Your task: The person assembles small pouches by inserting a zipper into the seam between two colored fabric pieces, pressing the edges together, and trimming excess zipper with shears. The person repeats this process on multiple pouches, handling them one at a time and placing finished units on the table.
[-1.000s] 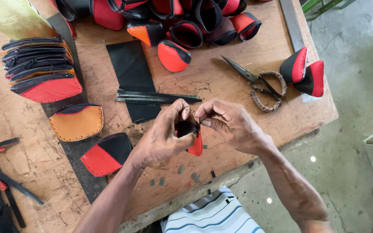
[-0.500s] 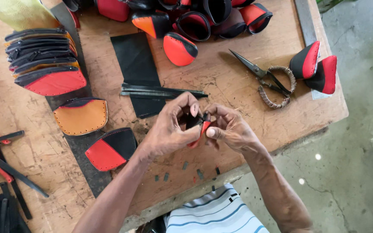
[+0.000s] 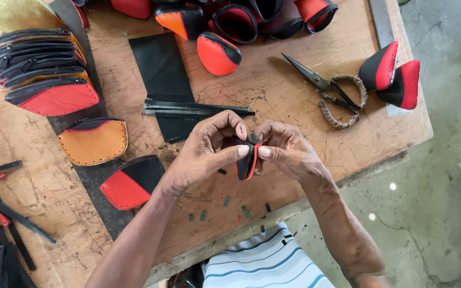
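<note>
**A:** Red and black, that's the little leather piece pinched between both hands right over the middle of the wooden table. Left hand has thumb and fingers clamped on its left side, right hand pinches the right edge. Both grips are tight and narrow, nothing loose.

**B:** What's lying closest to it?

**A:** Just behind the hands, a bundle of thin dark strips across a flat black sheet. Left of the wrist there's a red-and-black flap, and next to that an orange one with stitch holes.

**B:** Any boxes or labels?

**A:** None I can make out. Further left is a fanned stack of flaps, red one on top. At the far edge, a pile of folded red and black pouches. Scissors with cord-wrapped handles sit to the right, well apart from the hands, with two more red-black pieces beside a metal ruler. Small dark offcuts dot the table near the front edge.
</note>
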Available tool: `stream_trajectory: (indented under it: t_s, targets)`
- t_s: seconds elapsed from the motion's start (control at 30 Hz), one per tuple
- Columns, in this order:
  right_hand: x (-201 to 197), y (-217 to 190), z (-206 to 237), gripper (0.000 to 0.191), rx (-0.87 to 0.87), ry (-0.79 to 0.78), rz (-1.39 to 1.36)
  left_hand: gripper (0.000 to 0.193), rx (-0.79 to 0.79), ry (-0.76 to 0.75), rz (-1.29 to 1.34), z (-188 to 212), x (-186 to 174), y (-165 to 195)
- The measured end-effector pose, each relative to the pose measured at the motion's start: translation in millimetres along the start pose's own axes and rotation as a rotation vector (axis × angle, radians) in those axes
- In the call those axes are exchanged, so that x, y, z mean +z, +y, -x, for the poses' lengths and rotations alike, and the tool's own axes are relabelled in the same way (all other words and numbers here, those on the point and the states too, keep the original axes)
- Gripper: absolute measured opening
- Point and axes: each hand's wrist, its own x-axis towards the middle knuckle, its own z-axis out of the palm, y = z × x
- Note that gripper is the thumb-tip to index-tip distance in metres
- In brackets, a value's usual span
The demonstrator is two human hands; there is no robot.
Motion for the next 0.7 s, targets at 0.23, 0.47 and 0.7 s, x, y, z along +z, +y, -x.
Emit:
stream_trajectory:
  t_s: [0.23,0.47,0.7]
  targets:
    - [-6,4,-2,0.025,-0.011,-0.012,0.015,0.023,-0.015,0.025,-0.094,2,-2,0]
    - [-16,7,-4,0.022,-0.04,-0.024,0.092,0.026,-0.013,0.009,-0.043,2,-3,-3]
    - [-17,1,-3,0.025,-0.006,-0.025,0.154,0.027,-0.015,-0.007,0.033,-1,-4,-9]
